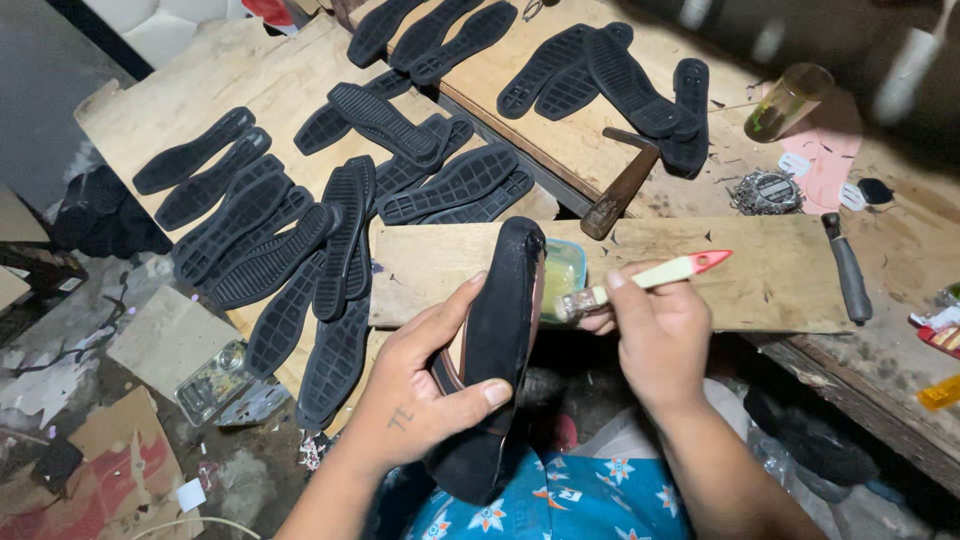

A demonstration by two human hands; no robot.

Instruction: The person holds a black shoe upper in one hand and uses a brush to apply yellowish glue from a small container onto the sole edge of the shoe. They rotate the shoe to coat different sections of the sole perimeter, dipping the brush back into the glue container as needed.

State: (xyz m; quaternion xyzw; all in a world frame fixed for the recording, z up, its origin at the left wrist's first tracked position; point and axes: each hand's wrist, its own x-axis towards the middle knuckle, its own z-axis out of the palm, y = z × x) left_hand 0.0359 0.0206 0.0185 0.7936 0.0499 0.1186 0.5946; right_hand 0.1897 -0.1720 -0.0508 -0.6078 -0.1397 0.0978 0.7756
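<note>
arms: bare, no sleeves | left hand (pixel 425 385): small dark tattoo mark | garment: blue floral print

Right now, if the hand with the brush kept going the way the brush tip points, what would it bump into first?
The right hand aims the brush leftward, so its bristles would probably first meet the black shoe held by the left hand. The small container sits close behind; depth is unclear.

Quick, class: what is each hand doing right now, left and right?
Left hand: closed around a black shoe, held on edge.
Right hand: closed on a small brush, bristles by the shoe's edge.
</note>
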